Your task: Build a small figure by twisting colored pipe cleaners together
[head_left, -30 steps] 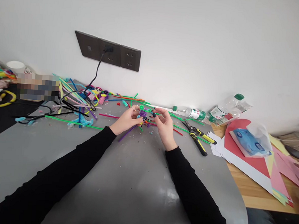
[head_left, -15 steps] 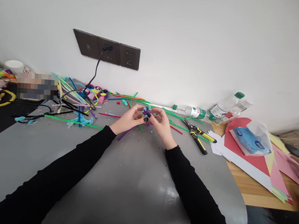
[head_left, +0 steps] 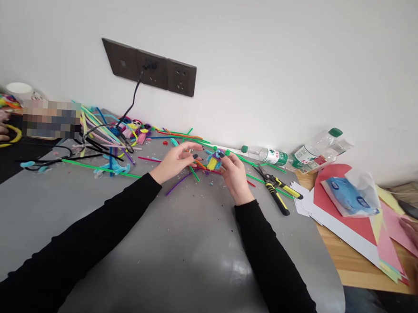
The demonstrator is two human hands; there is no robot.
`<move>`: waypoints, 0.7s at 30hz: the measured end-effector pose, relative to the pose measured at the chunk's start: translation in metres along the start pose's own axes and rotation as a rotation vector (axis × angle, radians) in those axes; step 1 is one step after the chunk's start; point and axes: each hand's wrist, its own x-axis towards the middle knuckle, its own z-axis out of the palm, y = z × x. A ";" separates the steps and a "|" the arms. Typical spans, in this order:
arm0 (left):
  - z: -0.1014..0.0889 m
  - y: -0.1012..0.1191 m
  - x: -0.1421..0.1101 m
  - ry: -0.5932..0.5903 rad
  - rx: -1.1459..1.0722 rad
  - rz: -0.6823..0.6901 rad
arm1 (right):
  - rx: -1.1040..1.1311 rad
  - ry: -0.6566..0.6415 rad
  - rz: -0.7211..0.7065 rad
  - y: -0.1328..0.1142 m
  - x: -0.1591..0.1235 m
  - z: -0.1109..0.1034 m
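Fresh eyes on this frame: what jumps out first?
Probably the small fuzzy yellow, blue and purple piece pinched in the right hand near mid-frame, with the left hand open beside it, not touching it. Next, likely the yellow-and-black pliers on the grey table, right of both hands, and the dark socket panel on the white wall, with a black cable plugged in.
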 end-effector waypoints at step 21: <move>-0.028 -0.022 0.010 -0.065 0.766 0.234 | 0.108 0.083 0.145 0.002 0.009 -0.010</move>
